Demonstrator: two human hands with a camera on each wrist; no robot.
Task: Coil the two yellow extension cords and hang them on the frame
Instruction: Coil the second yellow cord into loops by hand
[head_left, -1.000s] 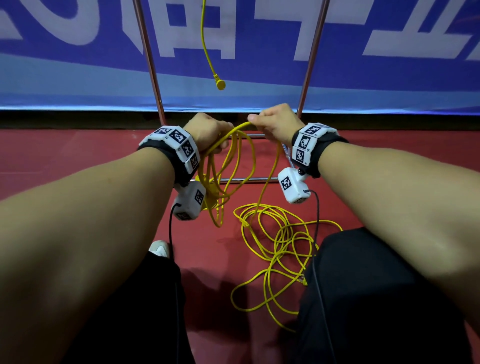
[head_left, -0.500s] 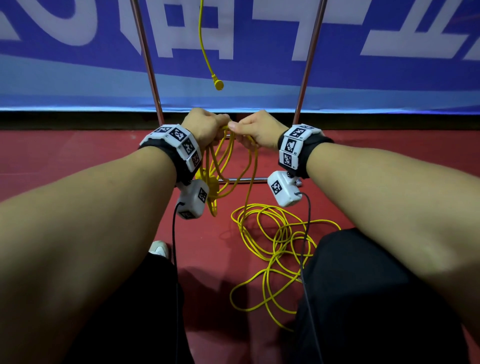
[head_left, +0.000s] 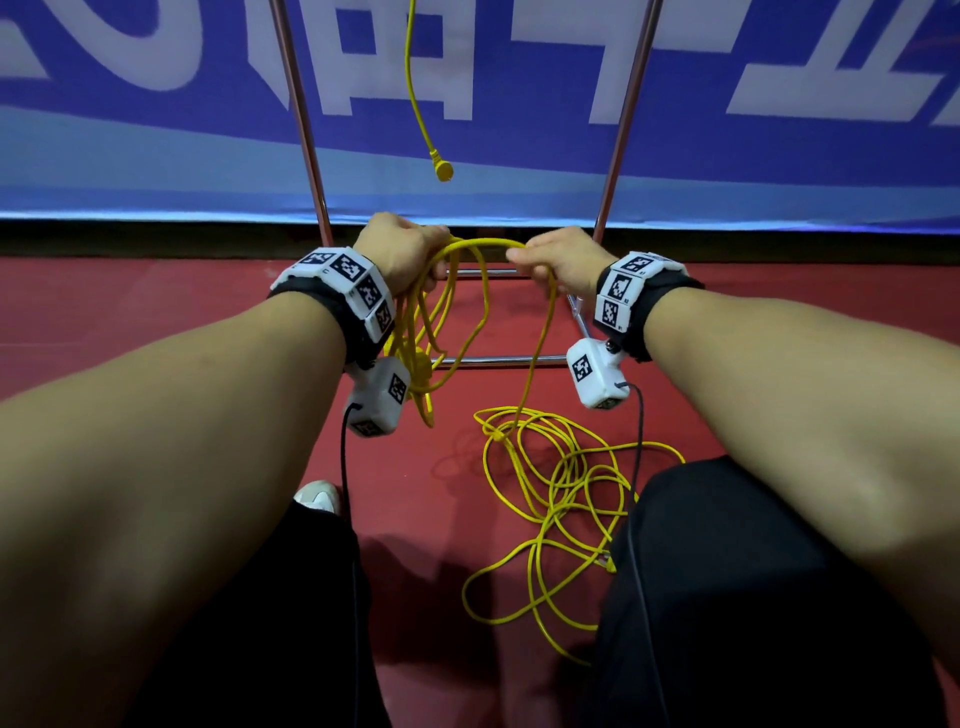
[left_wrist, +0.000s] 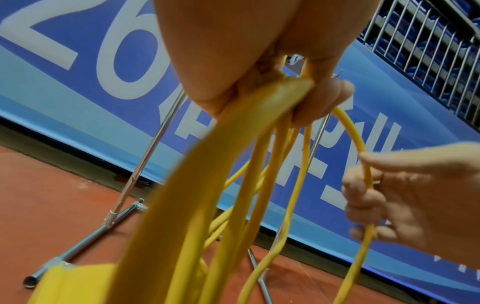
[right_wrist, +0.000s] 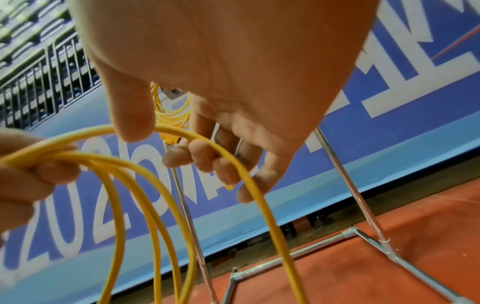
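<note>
My left hand (head_left: 402, 249) grips a bundle of yellow cord loops (head_left: 441, 332) that hang below its fist; the left wrist view shows the fingers (left_wrist: 322, 102) curled round several strands. My right hand (head_left: 561, 257) holds one strand of the same yellow cord (right_wrist: 228, 156) between thumb and curled fingers, a short arc apart from the left hand. From the right hand the cord drops to a loose tangle (head_left: 561, 493) on the red floor. The other yellow cord (head_left: 415, 88) hangs from the metal frame (head_left: 304, 130), its plug (head_left: 442, 170) dangling.
The frame's two chrome uprights and floor bars (head_left: 498, 359) stand just beyond my hands. A blue banner (head_left: 779, 156) runs behind it. My dark trouser legs (head_left: 727, 597) and a white shoe (head_left: 319, 496) flank the floor tangle. Railings (left_wrist: 428, 41) rise above the banner.
Half a second ago my hands met at the bundle. My right hand has since moved away to the right, drawing out a new arc of cord.
</note>
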